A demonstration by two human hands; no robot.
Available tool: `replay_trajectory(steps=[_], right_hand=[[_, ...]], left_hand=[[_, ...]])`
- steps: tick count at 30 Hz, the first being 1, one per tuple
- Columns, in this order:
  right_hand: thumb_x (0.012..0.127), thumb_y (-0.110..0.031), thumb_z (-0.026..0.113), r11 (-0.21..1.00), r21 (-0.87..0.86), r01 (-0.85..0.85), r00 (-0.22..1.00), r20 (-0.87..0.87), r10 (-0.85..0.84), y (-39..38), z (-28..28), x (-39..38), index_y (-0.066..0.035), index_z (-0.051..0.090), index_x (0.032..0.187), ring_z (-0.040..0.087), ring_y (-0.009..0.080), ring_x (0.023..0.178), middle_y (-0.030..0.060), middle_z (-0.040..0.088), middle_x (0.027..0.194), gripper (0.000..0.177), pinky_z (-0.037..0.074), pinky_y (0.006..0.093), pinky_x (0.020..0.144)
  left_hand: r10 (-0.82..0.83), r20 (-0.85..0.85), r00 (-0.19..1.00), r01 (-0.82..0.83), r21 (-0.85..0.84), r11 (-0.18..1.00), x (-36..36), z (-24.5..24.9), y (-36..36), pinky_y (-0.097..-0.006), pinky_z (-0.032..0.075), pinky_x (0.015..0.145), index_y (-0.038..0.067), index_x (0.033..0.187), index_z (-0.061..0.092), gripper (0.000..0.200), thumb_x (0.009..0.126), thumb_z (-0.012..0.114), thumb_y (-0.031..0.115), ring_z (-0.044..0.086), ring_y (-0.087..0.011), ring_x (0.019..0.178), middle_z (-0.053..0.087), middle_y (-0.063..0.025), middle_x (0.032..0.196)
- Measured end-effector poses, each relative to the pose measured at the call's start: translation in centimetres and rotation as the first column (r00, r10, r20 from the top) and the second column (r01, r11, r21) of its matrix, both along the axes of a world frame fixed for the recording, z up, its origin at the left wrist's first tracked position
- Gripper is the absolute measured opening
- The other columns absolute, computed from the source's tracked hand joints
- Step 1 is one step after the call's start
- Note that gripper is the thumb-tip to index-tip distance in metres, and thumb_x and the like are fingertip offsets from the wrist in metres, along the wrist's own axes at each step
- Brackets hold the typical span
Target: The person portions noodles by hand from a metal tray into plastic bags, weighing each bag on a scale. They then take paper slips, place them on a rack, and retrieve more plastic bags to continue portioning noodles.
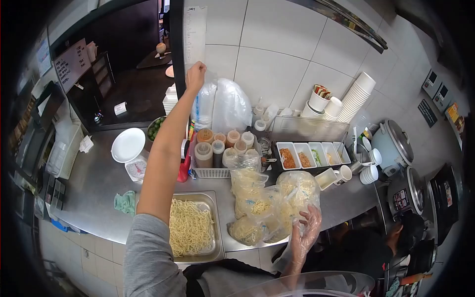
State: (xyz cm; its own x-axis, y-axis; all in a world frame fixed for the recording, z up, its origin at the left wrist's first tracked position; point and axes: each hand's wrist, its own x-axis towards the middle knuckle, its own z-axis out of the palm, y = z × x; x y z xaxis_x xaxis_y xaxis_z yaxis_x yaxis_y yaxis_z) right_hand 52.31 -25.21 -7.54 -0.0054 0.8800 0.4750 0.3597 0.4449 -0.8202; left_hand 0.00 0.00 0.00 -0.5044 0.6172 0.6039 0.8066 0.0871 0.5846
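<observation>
My left hand [196, 75] is bare and stretched far forward to the tiled wall. Its fingers are closed at the top edge of a clear plastic bag [207, 101], one of the bags standing against the wall; the fingertips are partly hidden. My right hand [306, 232] wears a clear plastic glove, palm turned up and fingers apart, holding nothing. It is beside several knotted bags of noodles [250, 198] and a larger round noodle bag [298, 189]. Left of these, a steel tray [218, 222] carries loose yellow noodles [190, 230].
A basket [210, 173] of sauce bottles stands behind the noodle bags. White topping containers [320, 154], stacked cups [357, 96] and a rice cooker [393, 143] are to the right. On the left are a white bowl [127, 144], a scale [136, 169] and a green cloth [125, 202]. Another person [366, 252] crouches at right.
</observation>
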Motion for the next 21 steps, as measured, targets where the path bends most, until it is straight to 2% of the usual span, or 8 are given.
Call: replay_trajectory(steps=[2, 5, 7, 9, 13, 15, 18, 21], right_hand=[[0.073, 0.000, 0.061, 1.000, -0.007, 0.006, 1.000, 0.004, -0.006, -0.1, -0.2, 0.0, -0.005, 0.049, 0.123, 0.058, 0.0226, 0.096, 0.0159, 0.043, 0.127, 0.052, 0.046, 0.0330, 0.079], [0.072, 0.001, 0.062, 1.000, 0.004, -0.001, 1.000, 0.015, 0.001, 0.1, 0.1, -0.6, -0.003, 0.048, 0.122, 0.058, 0.0219, 0.095, 0.0159, 0.045, 0.124, 0.051, 0.046, 0.0323, 0.078], [0.071, 0.002, 0.061, 1.000, -0.009, -0.020, 1.000, -0.006, 0.019, -0.6, -0.2, -1.0, -0.004, 0.043, 0.128, 0.057, 0.0218, 0.096, 0.0170, 0.045, 0.127, 0.060, 0.046, 0.0328, 0.078], [0.071, -0.001, 0.064, 0.999, -0.010, -0.040, 0.999, -0.023, 0.040, -1.1, 0.2, -1.9, -0.004, 0.035, 0.135, 0.057, 0.0230, 0.098, 0.0183, 0.043, 0.130, 0.070, 0.045, 0.0343, 0.079], [0.069, -0.016, 0.074, 0.995, 0.051, -0.090, 0.996, -0.015, 0.091, -2.6, 1.1, -5.2, -0.008, 0.011, 0.144, 0.053, 0.0291, 0.106, 0.0207, 0.035, 0.139, 0.099, 0.045, 0.0389, 0.083], [0.066, -0.025, 0.078, 0.986, 0.095, -0.140, 0.989, -0.025, 0.143, -3.3, 1.1, -7.2, -0.009, 0.004, 0.146, 0.050, 0.0323, 0.111, 0.0212, 0.031, 0.142, 0.109, 0.044, 0.0410, 0.085], [0.064, -0.034, 0.080, 0.954, 0.112, -0.277, 0.949, -0.126, 0.290, -3.5, 1.1, -11.3, -0.010, 0.000, 0.146, 0.045, 0.0348, 0.118, 0.0209, 0.025, 0.144, 0.117, 0.042, 0.0441, 0.089], [0.064, -0.036, 0.081, 0.899, 0.129, -0.418, 0.896, -0.101, 0.431, -3.0, 2.2, -16.8, -0.011, -0.002, 0.146, 0.041, 0.0342, 0.123, 0.0197, 0.022, 0.146, 0.119, 0.038, 0.0469, 0.096]], left_hand=[[0.027, -0.202, 0.979, -0.062, -0.165, 0.984, 0.7, 0.2, -0.5, -0.0447, 0.046, 0.074, 0.009, 0.096, 0.057, 0.018, 0.087, 0.048, 0.022, 0.060, -0.0371, 0.089, 0.063, -0.0190, 0.090], [0.024, -0.220, 0.975, -0.012, 0.059, 0.998, -0.2, 4.2, 0.5, -0.0470, 0.046, 0.073, 0.009, 0.094, 0.056, 0.017, 0.088, 0.046, 0.021, 0.059, -0.0380, 0.089, 0.063, -0.0193, 0.090], [0.099, -0.101, 0.990, -0.068, 0.274, 0.959, 0.1, 7.8, -0.8, -0.0493, 0.044, 0.073, 0.008, 0.094, 0.053, 0.018, 0.090, 0.044, 0.023, 0.058, -0.0407, 0.088, 0.063, -0.0191, 0.089], [0.231, -0.205, 0.951, -0.101, 0.499, 0.861, 0.6, 11.0, -2.0, -0.0509, 0.043, 0.073, 0.006, 0.096, 0.050, 0.023, 0.093, 0.041, 0.026, 0.057, -0.0440, 0.087, 0.063, -0.0203, 0.089], [0.051, 0.031, 0.998, -0.059, 0.666, 0.743, 1.2, 15.9, -6.5, -0.0530, 0.041, 0.075, 0.005, 0.097, 0.047, 0.027, 0.095, 0.038, 0.029, 0.056, -0.0471, 0.087, 0.061, -0.0245, 0.091], [0.075, 0.018, 0.997, -0.069, 0.643, 0.763, -0.3, 16.6, -8.0, -0.0447, 0.044, 0.067, 0.003, 0.094, 0.048, 0.025, 0.094, 0.039, 0.026, 0.060, -0.0346, 0.075, 0.062, -0.0173, 0.082], [-0.367, 0.285, 0.885, 0.237, 0.403, 0.884, -1.6, 16.3, -12.6, -0.0318, 0.042, 0.058, 0.003, 0.091, 0.051, 0.023, 0.093, 0.040, 0.023, 0.054, -0.0154, 0.065, 0.057, -0.0056, 0.073], [-0.562, 0.490, 0.667, 0.365, 0.442, 0.819, -1.1, 14.2, -17.2, -0.0255, 0.034, 0.051, 0.004, 0.088, 0.053, 0.021, 0.093, 0.041, 0.021, 0.042, -0.0054, 0.060, 0.049, 0.0018, 0.070]])
